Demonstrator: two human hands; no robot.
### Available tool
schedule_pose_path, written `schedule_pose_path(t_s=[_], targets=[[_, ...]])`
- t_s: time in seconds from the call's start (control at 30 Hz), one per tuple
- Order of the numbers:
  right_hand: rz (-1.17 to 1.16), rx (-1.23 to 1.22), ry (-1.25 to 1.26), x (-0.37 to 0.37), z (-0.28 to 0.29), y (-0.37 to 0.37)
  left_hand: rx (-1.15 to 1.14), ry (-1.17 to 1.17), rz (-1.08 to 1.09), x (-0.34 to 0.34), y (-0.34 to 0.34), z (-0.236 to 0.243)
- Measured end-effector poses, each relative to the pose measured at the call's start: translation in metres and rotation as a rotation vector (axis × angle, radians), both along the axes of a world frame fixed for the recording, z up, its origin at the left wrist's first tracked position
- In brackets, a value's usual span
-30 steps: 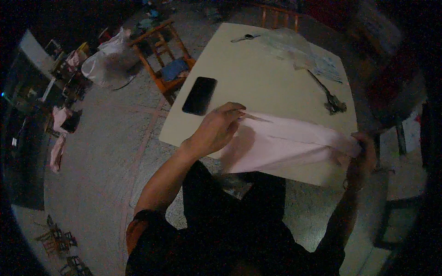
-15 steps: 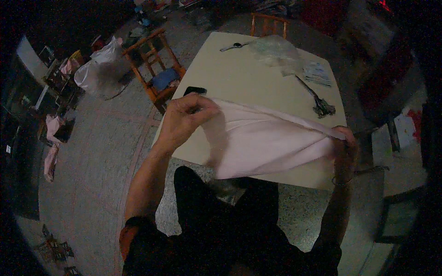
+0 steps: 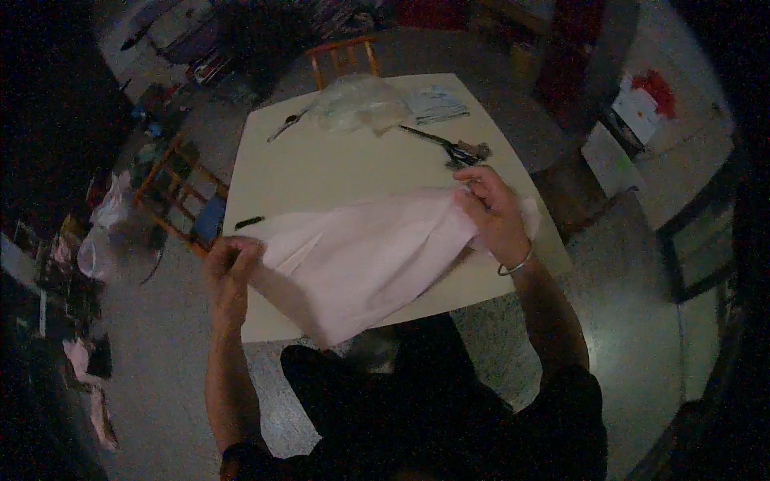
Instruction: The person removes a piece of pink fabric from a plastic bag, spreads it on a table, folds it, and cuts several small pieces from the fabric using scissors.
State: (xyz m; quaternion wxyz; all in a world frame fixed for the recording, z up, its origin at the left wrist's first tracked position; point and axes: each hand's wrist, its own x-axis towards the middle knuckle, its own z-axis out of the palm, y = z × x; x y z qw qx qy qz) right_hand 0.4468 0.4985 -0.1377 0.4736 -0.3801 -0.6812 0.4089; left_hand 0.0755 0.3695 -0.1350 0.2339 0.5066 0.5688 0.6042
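Note:
A pale pink cloth [image 3: 369, 248] is stretched between my two hands over the near part of a cream table [image 3: 321, 172]. My left hand [image 3: 233, 260] pinches its left corner at the table's left edge. The fingers of my right hand [image 3: 493, 212] are closed on its upper right part, and a bit of cloth shows beyond that hand. Folds run across the fabric, and its lowest corner hangs over the table's near edge. A bracelet circles my right wrist. Whether the piece is a garment or a plain cloth, I cannot tell.
Toward the far side lie a crumpled clear plastic bag [image 3: 357, 104], a folded light-blue item [image 3: 439, 104] and a dark long-handled tool [image 3: 453, 148]. A small black object [image 3: 249, 222] rests near my left hand. Wooden chairs [image 3: 180, 192] stand at the left and far sides.
My view has swung to the right. My right hand has risen from the table's right edge, and my left has dropped lower. The cloth stays held between them, its folds shifted.

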Motion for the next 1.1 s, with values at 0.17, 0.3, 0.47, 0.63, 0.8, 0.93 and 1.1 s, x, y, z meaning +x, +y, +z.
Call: schedule_pose_path(t_s=[0.17,0.3,0.47,0.63,0.8,0.93,1.1], targets=[[0.083,0.046,0.161,-0.005,-0.004,-0.007,-0.044,0.042,0.009,-0.003,0.0,0.0],[0.127,0.212,-0.026,0.0,-0.002,-0.005,-0.026,0.111,0.011,-0.007,0.003,-0.005],[0.164,0.053,0.047,-0.008,0.006,-0.013,-0.002,0.099,0.026,-0.018,0.002,-0.011],[0.188,-0.006,0.013,-0.009,0.009,-0.02,0.04,0.097,0.022,-0.013,-0.003,-0.004],[0.141,0.008,0.009,-0.01,0.008,-0.019,0.085,0.118,0.029,-0.014,-0.003,-0.006],[0.157,0.027,-0.011,-0.009,0.004,-0.016,0.114,0.095,0.016,-0.022,-0.005,-0.014],[0.181,0.062,-0.006,-0.008,0.008,-0.017,0.127,0.105,-0.002,-0.02,-0.008,-0.012]])
